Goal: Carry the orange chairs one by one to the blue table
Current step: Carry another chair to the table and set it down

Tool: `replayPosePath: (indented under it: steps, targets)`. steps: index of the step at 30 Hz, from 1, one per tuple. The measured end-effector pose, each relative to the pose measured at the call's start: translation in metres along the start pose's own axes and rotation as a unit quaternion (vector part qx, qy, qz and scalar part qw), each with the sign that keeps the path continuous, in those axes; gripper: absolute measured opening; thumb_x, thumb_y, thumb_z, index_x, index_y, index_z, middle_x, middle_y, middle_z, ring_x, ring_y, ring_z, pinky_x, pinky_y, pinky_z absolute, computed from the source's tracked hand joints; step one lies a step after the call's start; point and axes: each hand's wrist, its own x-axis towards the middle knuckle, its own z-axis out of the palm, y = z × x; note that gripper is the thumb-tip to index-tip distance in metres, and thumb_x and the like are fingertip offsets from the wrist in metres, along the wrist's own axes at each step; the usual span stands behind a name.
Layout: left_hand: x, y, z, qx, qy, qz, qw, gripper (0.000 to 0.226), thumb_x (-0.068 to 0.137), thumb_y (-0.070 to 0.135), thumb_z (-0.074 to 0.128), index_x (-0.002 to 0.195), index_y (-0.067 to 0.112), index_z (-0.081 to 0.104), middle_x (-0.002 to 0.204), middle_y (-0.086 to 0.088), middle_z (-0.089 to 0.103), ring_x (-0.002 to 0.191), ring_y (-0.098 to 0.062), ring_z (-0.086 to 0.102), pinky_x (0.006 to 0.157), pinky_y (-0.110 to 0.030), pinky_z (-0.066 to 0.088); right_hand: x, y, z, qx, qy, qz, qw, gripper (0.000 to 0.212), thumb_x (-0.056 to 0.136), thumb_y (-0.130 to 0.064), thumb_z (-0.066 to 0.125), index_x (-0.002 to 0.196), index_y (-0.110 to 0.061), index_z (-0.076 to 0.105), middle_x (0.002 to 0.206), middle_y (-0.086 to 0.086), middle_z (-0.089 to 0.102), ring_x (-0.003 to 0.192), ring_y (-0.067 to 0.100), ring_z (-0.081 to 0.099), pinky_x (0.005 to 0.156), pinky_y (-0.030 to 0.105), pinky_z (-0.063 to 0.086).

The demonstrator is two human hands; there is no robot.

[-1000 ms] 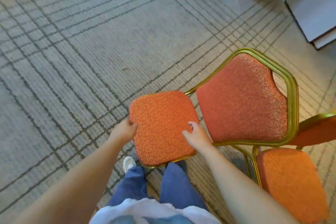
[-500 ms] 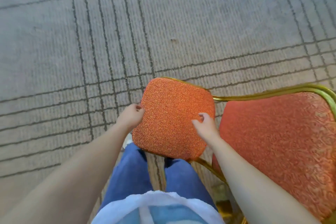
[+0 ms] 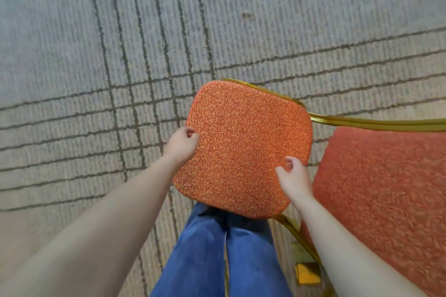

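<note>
Orange chair [image 3: 243, 147] held between both hands, above jeans [image 3: 200, 253]. Left hand [image 3: 182, 143] grips left edge of seat [image 3: 236, 176], fingers curled round it. Right hand [image 3: 293, 176] grips seat's right edge, fingers curled. Backrest [image 3: 386, 188] just right of right hand. Grey carpet [image 3: 96, 55] beyond hands.

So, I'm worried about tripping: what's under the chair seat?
Legs in jeans, carpet and bits of gold frame show past the seat. The feet and anything directly beneath are covered.
</note>
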Motion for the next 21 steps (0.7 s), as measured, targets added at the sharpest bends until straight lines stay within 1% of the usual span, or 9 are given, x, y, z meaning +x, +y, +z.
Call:
replayPosePath:
  steps: [3,7,9,11,15,16,18,20,21]
  targets:
    - [0.022,-0.007,0.014,-0.017,0.018,0.001,1.0,0.041,0.09,0.034,0.048,0.128,0.018,0.055,0.111,-0.002,0.065,0.084,-0.018,0.062,0.091,-0.038,0.05,0.023,0.003,0.015,0.001,0.004,-0.002,1.0,0.05,0.091,-0.026,0.057,0.139,-0.015,0.048,0.137,0.011,0.052,0.123,0.027,0.052,0.106,0.041,0.039]
    - [0.047,-0.016,0.026,-0.051,0.054,0.014,0.997,0.049,0.088,0.033,0.049,0.135,0.018,0.048,0.128,-0.007,0.057,0.1,-0.031,0.064,0.089,-0.046,0.053,0.048,0.01,0.026,0.03,0.034,0.009,0.999,0.052,0.091,-0.026,0.054,0.141,-0.02,0.043,0.143,0.006,0.042,0.125,0.025,0.048,0.105,0.041,0.039]
    - [0.06,-0.022,0.034,-0.07,0.075,0.01,0.995,0.053,0.088,0.034,0.052,0.138,0.016,0.044,0.134,-0.01,0.052,0.111,-0.031,0.06,0.097,-0.046,0.048,0.061,0.017,0.028,0.031,0.065,0.014,0.997,0.054,0.091,-0.026,0.054,0.143,-0.019,0.041,0.148,0.007,0.036,0.131,0.027,0.041,0.11,0.043,0.035]
    - [0.071,-0.026,0.046,-0.081,0.08,0.012,0.993,0.06,0.089,0.04,0.057,0.14,0.014,0.04,0.139,-0.01,0.048,0.121,-0.026,0.052,0.106,-0.042,0.04,0.071,0.027,0.029,0.022,0.102,0.014,0.994,0.058,0.091,-0.026,0.055,0.145,-0.016,0.038,0.153,0.006,0.03,0.138,0.027,0.034,0.114,0.043,0.03]
    - [0.083,-0.035,0.06,-0.089,0.079,0.028,0.993,0.069,0.087,0.054,0.056,0.142,0.017,0.037,0.141,-0.009,0.047,0.128,-0.026,0.046,0.11,-0.045,0.035,0.084,0.047,0.035,0.031,0.16,0.023,0.986,0.068,0.09,-0.025,0.057,0.151,-0.015,0.027,0.159,0.007,0.022,0.144,0.026,0.022,0.119,0.041,0.019]
    - [0.085,-0.037,0.06,-0.09,0.086,0.033,0.992,0.07,0.087,0.056,0.054,0.142,0.017,0.038,0.142,-0.009,0.047,0.129,-0.026,0.046,0.11,-0.045,0.034,0.087,0.049,0.036,0.047,0.166,0.029,0.985,0.069,0.091,-0.025,0.057,0.151,-0.014,0.026,0.158,0.009,0.023,0.145,0.026,0.022,0.12,0.041,0.018]
    - [0.087,-0.039,0.063,-0.104,0.096,0.036,0.989,0.07,0.086,0.06,0.051,0.14,0.016,0.041,0.14,-0.008,0.05,0.128,-0.024,0.047,0.11,-0.045,0.035,0.093,0.056,0.038,0.094,0.163,0.05,0.981,0.069,0.093,-0.027,0.056,0.152,-0.012,0.023,0.155,0.012,0.031,0.143,0.028,0.028,0.119,0.04,0.02]
    - [0.09,-0.04,0.066,-0.117,0.11,0.033,0.986,0.07,0.085,0.065,0.049,0.136,0.016,0.047,0.135,-0.008,0.055,0.124,-0.024,0.051,0.108,-0.037,0.037,0.101,0.062,0.039,0.135,0.148,0.07,0.977,0.067,0.096,-0.034,0.051,0.153,-0.013,0.022,0.152,0.012,0.036,0.139,0.029,0.035,0.116,0.038,0.026]
    - [0.091,-0.041,0.066,-0.117,0.116,0.028,0.986,0.071,0.085,0.067,0.048,0.133,0.016,0.05,0.133,-0.008,0.056,0.122,-0.025,0.052,0.103,-0.031,0.037,0.105,0.065,0.04,0.146,0.143,0.079,0.976,0.065,0.097,-0.038,0.048,0.152,-0.014,0.023,0.151,0.012,0.038,0.137,0.029,0.038,0.114,0.037,0.028]
